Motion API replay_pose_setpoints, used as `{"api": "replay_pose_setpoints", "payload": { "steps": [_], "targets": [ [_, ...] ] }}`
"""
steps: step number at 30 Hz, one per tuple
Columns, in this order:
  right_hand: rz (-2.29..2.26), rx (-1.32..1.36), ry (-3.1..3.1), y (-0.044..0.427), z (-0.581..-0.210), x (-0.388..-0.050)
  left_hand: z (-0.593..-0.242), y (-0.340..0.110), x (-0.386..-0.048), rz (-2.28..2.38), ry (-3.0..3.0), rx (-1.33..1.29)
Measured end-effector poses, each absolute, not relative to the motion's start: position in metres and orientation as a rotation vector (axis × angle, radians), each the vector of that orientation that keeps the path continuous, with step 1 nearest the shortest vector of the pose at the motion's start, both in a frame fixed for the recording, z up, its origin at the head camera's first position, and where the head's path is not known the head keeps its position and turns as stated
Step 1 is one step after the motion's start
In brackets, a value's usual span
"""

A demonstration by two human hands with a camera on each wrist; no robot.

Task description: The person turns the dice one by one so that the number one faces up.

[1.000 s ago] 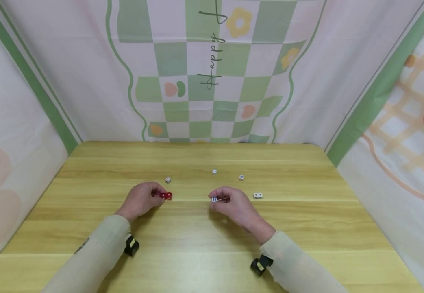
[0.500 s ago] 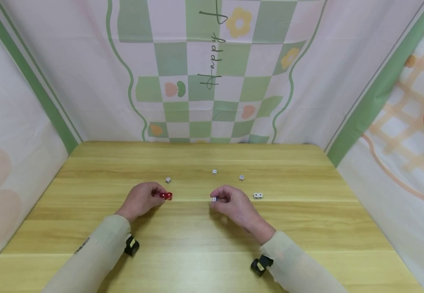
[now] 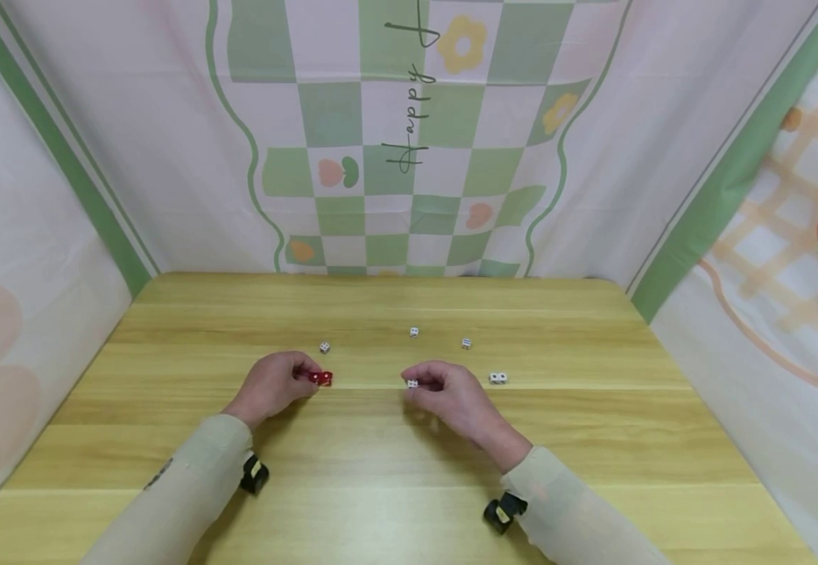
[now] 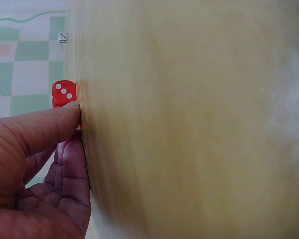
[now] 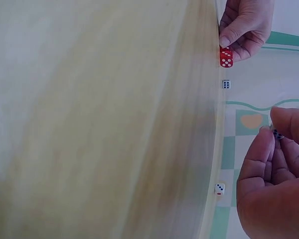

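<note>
Two red dice [image 3: 321, 378] sit side by side on the table, and my left hand [image 3: 272, 386] pinches the left one between thumb and fingers. In the left wrist view a red die [image 4: 64, 91] shows three white dots beyond the thumb. My right hand [image 3: 452, 394] pinches a white die [image 3: 412, 384] at its fingertips; the right wrist view shows this die [image 5: 277, 134] partly hidden by the thumb and fingers, held off the table. Right of that hand, two white dice [image 3: 497, 378] lie side by side.
Farther back on the wooden table [image 3: 380, 471] lie three single white dice: one behind my left hand [image 3: 325, 348], one near the middle [image 3: 414, 333] and one to the right [image 3: 467, 344]. A patterned curtain [image 3: 387, 212] hangs behind the table's back edge.
The white die in my right fingers has turned, showing a different face from one second ago. My right fingers have shifted slightly; my left hand and the red dice have stayed in place.
</note>
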State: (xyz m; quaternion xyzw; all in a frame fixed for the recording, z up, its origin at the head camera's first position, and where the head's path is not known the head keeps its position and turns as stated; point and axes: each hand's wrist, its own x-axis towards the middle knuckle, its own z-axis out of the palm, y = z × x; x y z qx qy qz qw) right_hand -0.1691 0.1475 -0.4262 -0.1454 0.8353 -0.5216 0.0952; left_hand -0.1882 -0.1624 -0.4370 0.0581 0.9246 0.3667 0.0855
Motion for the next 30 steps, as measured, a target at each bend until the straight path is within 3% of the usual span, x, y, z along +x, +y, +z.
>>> {"api": "replay_pose_setpoints", "payload": {
  "steps": [30],
  "targets": [
    [-1.543, -0.426, 2.48, 0.1501, -0.4274, -0.1715, -0.4363, -0.1616, -0.1885, 1.072, 2.764, 0.167]
  ]
}}
